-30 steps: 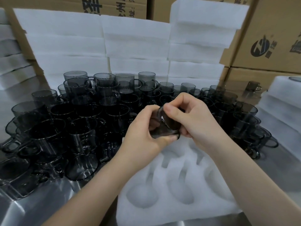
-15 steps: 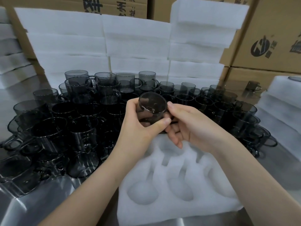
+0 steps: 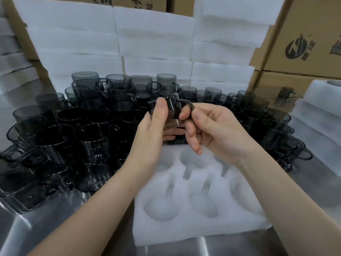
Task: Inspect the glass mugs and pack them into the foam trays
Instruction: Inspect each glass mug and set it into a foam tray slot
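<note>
Smoky grey glass mug, centre frame, under inspection: left hand curled round body, right hand pinching handle. White moulded foam tray, lower centre: visible pockets unfilled. Massed grey mugs behind: unpacked.

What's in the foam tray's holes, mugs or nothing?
Nothing: each visible pocket of the foam tray is bare white foam. The left hand and right hand hold a mug outside it.
</note>
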Action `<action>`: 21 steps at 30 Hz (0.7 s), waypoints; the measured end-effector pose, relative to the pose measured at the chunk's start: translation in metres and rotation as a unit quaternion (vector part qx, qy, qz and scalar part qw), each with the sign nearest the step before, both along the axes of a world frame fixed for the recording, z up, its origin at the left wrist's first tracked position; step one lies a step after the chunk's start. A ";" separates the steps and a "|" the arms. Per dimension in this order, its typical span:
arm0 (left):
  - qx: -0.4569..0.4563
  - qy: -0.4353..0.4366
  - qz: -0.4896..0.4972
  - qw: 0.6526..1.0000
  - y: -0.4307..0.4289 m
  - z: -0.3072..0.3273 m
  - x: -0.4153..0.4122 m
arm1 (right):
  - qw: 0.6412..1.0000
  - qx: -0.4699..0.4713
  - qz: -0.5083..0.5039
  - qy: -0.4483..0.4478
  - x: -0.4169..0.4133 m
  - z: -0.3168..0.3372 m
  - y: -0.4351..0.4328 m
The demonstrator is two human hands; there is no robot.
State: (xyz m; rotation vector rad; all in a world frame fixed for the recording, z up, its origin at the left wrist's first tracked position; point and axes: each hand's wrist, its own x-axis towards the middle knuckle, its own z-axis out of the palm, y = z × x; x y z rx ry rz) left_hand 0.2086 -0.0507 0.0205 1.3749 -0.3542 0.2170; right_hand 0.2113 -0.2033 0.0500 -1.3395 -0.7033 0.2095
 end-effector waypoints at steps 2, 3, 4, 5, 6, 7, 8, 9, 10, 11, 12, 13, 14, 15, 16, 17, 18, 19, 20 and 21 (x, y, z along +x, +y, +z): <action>0.002 -0.008 -0.016 1.000 0.000 0.000 0.000 | 0.999 -0.021 -0.029 -0.031 -0.001 0.000 0.003; 0.004 -0.005 -0.013 1.000 0.000 0.000 0.000 | 0.997 -0.030 -0.050 -0.046 -0.001 -0.001 0.003; 0.003 0.005 -0.007 1.000 -0.001 0.000 0.000 | 0.995 -0.035 -0.071 -0.056 0.000 -0.001 0.004; 0.001 0.018 -0.001 1.000 -0.002 0.000 -0.001 | 0.993 -0.037 -0.092 -0.057 0.001 -0.002 0.004; 0.005 0.029 0.005 1.000 -0.002 0.000 -0.001 | 0.992 -0.033 -0.109 -0.048 0.002 -0.002 0.004; 0.013 0.032 0.009 0.999 -0.004 0.000 -0.002 | 0.992 -0.026 -0.119 -0.030 0.004 -0.001 0.003; 0.020 0.030 0.013 0.999 -0.005 0.000 -0.003 | 0.992 -0.021 -0.127 -0.011 0.005 0.000 0.002; 0.018 0.027 0.017 0.999 -0.005 0.001 -0.005 | 0.990 -0.024 -0.137 0.002 0.005 0.001 0.001; 0.012 0.022 0.019 0.999 -0.005 0.001 -0.007 | 0.987 -0.036 -0.154 0.008 0.006 0.002 0.001; 0.009 0.016 0.020 1.000 -0.004 0.001 -0.009 | 0.983 -0.054 -0.173 0.009 0.006 0.003 0.000; 0.010 0.006 0.021 1.000 -0.003 0.001 -0.009 | 0.978 -0.073 -0.194 0.009 0.005 0.004 0.000; 0.014 -0.007 0.024 1.000 -0.003 0.001 -0.009 | 0.972 -0.094 -0.215 0.007 0.004 0.004 0.000; 0.019 -0.018 0.029 0.999 -0.002 0.000 -0.009 | 0.965 -0.115 -0.234 0.007 0.004 0.005 0.001; 0.027 -0.027 0.036 0.999 -0.002 -0.001 -0.009 | 0.959 -0.133 -0.252 0.009 0.003 0.005 0.001; 0.036 -0.034 0.041 0.998 -0.002 -0.001 -0.008 | 0.953 -0.145 -0.267 0.013 0.003 0.005 0.002; 0.043 -0.040 0.044 0.997 -0.001 -0.002 -0.008 | 0.948 -0.146 -0.281 0.023 0.003 0.006 0.003; 0.047 -0.045 0.048 0.997 -0.001 -0.002 -0.007 | 0.945 -0.139 -0.294 0.039 0.004 0.008 0.004; 0.046 -0.047 0.054 0.996 0.000 -0.003 -0.006 | 0.942 -0.131 -0.304 0.057 0.004 0.011 0.005; 0.041 -0.044 0.063 0.996 0.000 -0.004 -0.006 | 0.938 -0.129 -0.312 0.071 0.004 0.015 0.006; 0.031 -0.039 0.070 0.996 0.000 -0.004 -0.005 | 0.934 -0.140 -0.318 0.079 0.003 0.019 0.007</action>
